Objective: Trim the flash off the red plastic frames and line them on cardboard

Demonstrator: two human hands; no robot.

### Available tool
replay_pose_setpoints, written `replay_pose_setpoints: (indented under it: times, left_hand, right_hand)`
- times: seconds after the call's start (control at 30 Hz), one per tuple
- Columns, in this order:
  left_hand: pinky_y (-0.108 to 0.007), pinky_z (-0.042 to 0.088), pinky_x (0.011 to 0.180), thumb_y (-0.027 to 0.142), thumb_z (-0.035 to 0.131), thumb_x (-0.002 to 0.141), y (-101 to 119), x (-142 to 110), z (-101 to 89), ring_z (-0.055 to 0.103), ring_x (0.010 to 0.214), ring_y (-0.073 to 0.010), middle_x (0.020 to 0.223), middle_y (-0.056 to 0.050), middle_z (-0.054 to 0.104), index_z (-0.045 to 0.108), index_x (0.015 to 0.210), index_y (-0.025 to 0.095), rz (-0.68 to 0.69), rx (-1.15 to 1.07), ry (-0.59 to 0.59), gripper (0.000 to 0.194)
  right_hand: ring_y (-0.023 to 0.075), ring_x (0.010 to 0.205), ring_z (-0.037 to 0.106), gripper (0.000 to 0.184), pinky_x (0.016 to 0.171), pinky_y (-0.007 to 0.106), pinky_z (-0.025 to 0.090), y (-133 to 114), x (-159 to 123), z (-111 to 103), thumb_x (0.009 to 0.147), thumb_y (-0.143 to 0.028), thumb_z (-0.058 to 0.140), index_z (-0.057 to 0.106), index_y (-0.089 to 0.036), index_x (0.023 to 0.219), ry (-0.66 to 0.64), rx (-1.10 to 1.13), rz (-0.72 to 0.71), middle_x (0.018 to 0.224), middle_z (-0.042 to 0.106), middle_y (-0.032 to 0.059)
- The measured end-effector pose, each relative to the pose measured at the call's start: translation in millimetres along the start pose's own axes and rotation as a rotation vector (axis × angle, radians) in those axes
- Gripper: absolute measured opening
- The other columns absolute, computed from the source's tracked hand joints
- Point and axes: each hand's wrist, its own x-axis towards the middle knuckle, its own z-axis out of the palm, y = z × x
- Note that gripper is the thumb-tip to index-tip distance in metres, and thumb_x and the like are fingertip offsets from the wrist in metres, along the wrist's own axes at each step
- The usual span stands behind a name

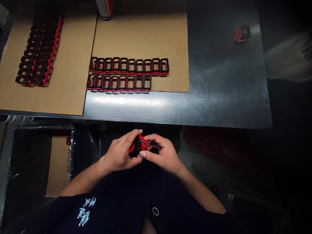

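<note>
Between my hands, just off the table's front edge, is a small red and black plastic part (143, 143). My left hand (123, 150) is closed around its left side, with the thumb along the top. The thumb and fingers of my right hand (162, 152) grip its right side. Parts of it are hidden behind my fingers. Beyond my hands, two rows of black rectangular frames with red bases (123, 65) stand on a cardboard sheet (141, 35). The nearer row is shorter than the farther one.
More such parts (40, 55) line the left cardboard sheet (70, 74). A spray can (105, 11) stands at the back. One loose red and black part (242, 33) lies at right on the metal table (219, 84). A plastic-lined bin (29, 162) is below left.
</note>
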Motion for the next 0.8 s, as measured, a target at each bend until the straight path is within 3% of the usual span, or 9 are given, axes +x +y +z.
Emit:
replay_pose_setpoints:
  times: [0.1, 0.23, 0.43, 0.57, 0.7, 0.8]
  left_hand:
    - [-0.036, 0.064, 0.083, 0.027, 0.069, 0.086, -1, -1, 0.3, 0.072, 0.110, -0.0269, 0.134, -0.020, 0.065, 0.002, 0.162, 0.018, 0.070, 0.086, 0.017, 0.103]
    - [-0.031, 0.062, 0.069, 0.025, 0.073, 0.085, -6, -2, 1.6, 0.075, 0.085, -0.0218, 0.128, -0.020, 0.069, -0.005, 0.162, 0.021, 0.144, 0.148, 0.048, 0.110]
    - [-0.027, 0.060, 0.070, 0.029, 0.073, 0.086, -17, -5, 5.6, 0.073, 0.083, -0.0157, 0.125, -0.013, 0.073, -0.005, 0.161, 0.028, 0.271, 0.054, 0.127, 0.109]
    - [-0.026, 0.061, 0.070, 0.034, 0.077, 0.085, -16, -3, 3.7, 0.074, 0.084, -0.0145, 0.125, -0.015, 0.072, -0.004, 0.162, 0.027, 0.295, -0.072, 0.095, 0.112]
    - [-0.028, 0.063, 0.071, 0.048, 0.080, 0.080, -10, 1, 4.1, 0.076, 0.085, -0.0180, 0.125, -0.020, 0.071, 0.002, 0.163, 0.022, 0.217, -0.172, 0.113, 0.117]
    - [-0.029, 0.063, 0.073, 0.054, 0.081, 0.077, -6, 0, 6.7, 0.075, 0.077, -0.0168, 0.127, -0.022, 0.069, 0.004, 0.163, 0.020, 0.132, -0.247, 0.119, 0.120]
  right_hand:
    - [0.0153, 0.071, 0.065, 0.030, 0.066, 0.026, 0.057, 1, 1, 2, 0.083, -0.035, 0.084, 0.072, -0.020, 0.105, 0.051, -0.088, -0.045, 0.089, 0.071, 0.0030]
    - [0.0140, 0.069, 0.065, 0.020, 0.063, 0.024, 0.058, 0, 1, 0, 0.085, -0.025, 0.080, 0.073, -0.021, 0.103, 0.044, -0.128, -0.187, 0.089, 0.070, 0.0030]
    - [0.0160, 0.076, 0.067, 0.020, 0.065, 0.025, 0.059, -1, -1, -6, 0.086, -0.021, 0.077, 0.075, -0.022, 0.106, -0.012, -0.065, -0.254, 0.093, 0.071, 0.0046]
    - [0.0172, 0.078, 0.068, 0.019, 0.067, 0.026, 0.059, 4, -3, -9, 0.087, -0.028, 0.077, 0.074, -0.020, 0.105, -0.089, 0.126, -0.123, 0.094, 0.070, 0.0057]
    - [0.0171, 0.075, 0.071, 0.030, 0.067, 0.027, 0.061, 10, -4, -9, 0.086, -0.035, 0.082, 0.070, -0.019, 0.107, -0.156, 0.422, 0.120, 0.092, 0.070, 0.0050]
    - [0.0143, 0.065, 0.069, 0.034, 0.058, 0.022, 0.059, 14, -2, -6, 0.082, -0.038, 0.086, 0.069, -0.017, 0.103, -0.170, 0.563, 0.205, 0.088, 0.070, 0.0037]
